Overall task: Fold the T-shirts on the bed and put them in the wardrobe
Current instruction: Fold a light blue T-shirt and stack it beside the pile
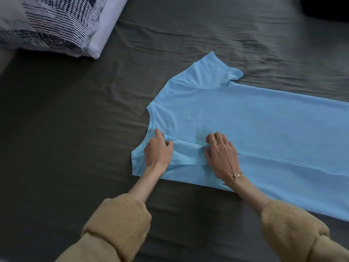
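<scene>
A light blue T-shirt (245, 120) lies spread flat on the bed (75, 129), which is covered by a dark grey, slightly wrinkled sheet. The shirt lies sideways, its neckline towards the left and its body running off the right edge of the view. The far short sleeve (217, 70) sticks out towards the top of the frame. The near side of the shirt has been folded inwards, making a long straight crease that runs from the hands to the right.

The left hand (157, 151) rests on the near shoulder area, fingers curled and pinching a ridge of the blue fabric close to the neckline. The right hand (221, 154) sits just beside it to the right, fingers bent and gripping the bunched cloth where the folded sleeve meets the body. A thin chain bracelet (234, 178) circles the right wrist. Both forearms come out of mustard-coloured knit sleeves (117, 220) pushed up from the wrists.

At the upper left corner of the bed, well apart from the shirt, lies a white pillow (102, 29) with a duvet (47, 25) patterned in dark blue and white stripes resting on it
</scene>
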Demonstrator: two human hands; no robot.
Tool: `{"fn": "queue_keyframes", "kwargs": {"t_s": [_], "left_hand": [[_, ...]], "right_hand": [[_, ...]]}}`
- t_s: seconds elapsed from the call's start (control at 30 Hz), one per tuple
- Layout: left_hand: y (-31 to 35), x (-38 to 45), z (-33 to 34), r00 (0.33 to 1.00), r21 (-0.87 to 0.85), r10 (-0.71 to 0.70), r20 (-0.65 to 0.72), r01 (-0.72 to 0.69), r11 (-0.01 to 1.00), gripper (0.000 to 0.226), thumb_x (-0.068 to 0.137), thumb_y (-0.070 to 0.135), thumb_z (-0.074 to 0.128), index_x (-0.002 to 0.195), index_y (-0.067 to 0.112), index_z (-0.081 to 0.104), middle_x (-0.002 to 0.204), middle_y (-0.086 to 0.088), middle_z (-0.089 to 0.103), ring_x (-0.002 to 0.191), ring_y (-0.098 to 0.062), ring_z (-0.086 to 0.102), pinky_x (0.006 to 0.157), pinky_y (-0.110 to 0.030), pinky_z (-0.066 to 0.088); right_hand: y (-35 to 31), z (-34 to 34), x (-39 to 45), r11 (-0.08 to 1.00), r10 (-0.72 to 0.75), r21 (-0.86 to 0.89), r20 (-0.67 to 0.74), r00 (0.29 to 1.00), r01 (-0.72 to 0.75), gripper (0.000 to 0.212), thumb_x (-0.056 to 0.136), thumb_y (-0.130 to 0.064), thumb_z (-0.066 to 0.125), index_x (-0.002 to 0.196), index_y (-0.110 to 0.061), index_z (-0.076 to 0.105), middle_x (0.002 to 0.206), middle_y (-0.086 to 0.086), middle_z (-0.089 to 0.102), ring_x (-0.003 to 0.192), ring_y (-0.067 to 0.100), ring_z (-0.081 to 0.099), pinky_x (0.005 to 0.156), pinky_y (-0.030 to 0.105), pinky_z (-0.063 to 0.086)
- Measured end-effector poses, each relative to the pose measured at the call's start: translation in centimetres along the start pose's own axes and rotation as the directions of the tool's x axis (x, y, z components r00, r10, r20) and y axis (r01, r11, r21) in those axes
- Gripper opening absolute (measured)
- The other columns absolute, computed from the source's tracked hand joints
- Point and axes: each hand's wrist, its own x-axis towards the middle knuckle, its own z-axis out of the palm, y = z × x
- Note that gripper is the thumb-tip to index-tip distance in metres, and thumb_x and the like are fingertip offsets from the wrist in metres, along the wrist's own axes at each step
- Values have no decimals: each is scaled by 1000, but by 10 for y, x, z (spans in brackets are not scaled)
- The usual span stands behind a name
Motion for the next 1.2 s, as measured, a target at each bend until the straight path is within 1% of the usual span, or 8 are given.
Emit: {"fn": "queue_keyframes", "kwargs": {"t_s": [0.13,0.33,0.53,0.77,0.93,1.07,1.13,1.2], "left_hand": [[0,-6,7,993,128,35,-116,-20,992,17,88,10,47,104,7,41,90,-5,52,77,-24,54,57,-33,33],[18,-3,20,948,245,197,-248,-135,960,25,73,-1,59,95,8,50,96,-8,52,80,-25,56,61,-33,38],[87,5,40,949,150,312,-53,-302,942,23,83,6,48,105,11,51,111,-8,50,103,-27,51,80,-38,40],[173,38,82,896,306,424,132,-444,842,29,86,9,47,115,14,47,122,-5,44,118,-22,42,86,-36,38],[212,68,96,810,433,546,212,-579,691,49,84,0,48,130,11,39,135,-6,39,125,-23,37,90,-35,36],[240,93,98,776,637,510,371,-612,468,74,91,7,45,150,10,1,159,-9,1,147,-22,1,114,-51,10],[245,105,97,766,699,520,378,-604,383,75,91,7,44,150,9,0,154,-12,17,144,-22,14,113,-58,2],[244,110,93,746,731,569,347,-595,333,58,87,4,44,142,8,23,132,-9,42,127,-23,38,111,-61,-1]], "right_hand": [[3,1,-7,998,50,-47,42,998,-48,24,72,-21,32,80,-10,52,78,6,49,66,28,51,55,32,36],[13,-9,2,943,228,240,46,973,-232,35,77,-37,32,88,-10,53,89,6,48,80,24,48,68,31,30],[88,-29,20,882,417,179,129,900,-435,26,80,-6,52,105,-6,54,106,12,52,102,31,49,79,39,35],[227,-71,41,843,533,-1,146,834,-538,37,80,0,50,116,-4,49,120,14,47,114,32,43,80,42,36],[295,-87,58,832,554,-103,201,808,-545,43,81,8,42,123,-3,43,127,13,43,112,32,47,64,38,36],[324,-91,68,858,508,-200,198,838,-473,49,81,14,34,127,-2,38,129,12,47,106,34,53,60,35,33],[330,-92,71,858,504,-216,178,845,-466,45,82,15,34,123,-2,40,122,14,50,97,37,56,59,34,29],[332,-91,70,859,496,-231,155,854,-457,36,83,15,37,114,-2,43,114,15,51,89,38,57,57,35,28]]}}
